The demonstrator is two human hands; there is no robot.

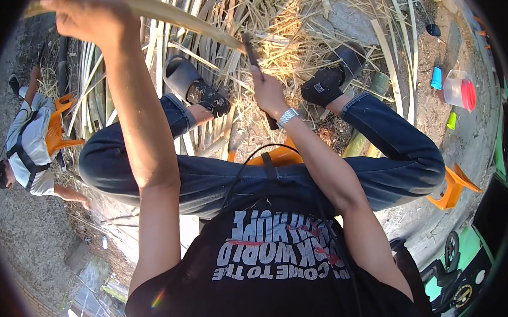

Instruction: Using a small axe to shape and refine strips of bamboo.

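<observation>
My left hand [98,21] is raised at the upper left, its fingers closed round a long pale bamboo strip [185,20]. The strip slants down to the right, toward my right hand [271,95]. That hand grips a knife [250,50] with a dark narrow blade pointing up and away from me. The strip's near end meets the blade, or lies right beside it; which of these I cannot tell. Below my right fist the dark butt of the handle shows. A metal watch is on my right wrist. Both hands are over the ground between my spread knees.
Split bamboo strips [153,55] and pale shavings [285,38] cover the ground around my sandals. At left another person [29,140] sits on an orange chair [60,130]. To the right stand a blue cup [436,78], a red-lidded clear container [458,92] and an orange stool [453,186].
</observation>
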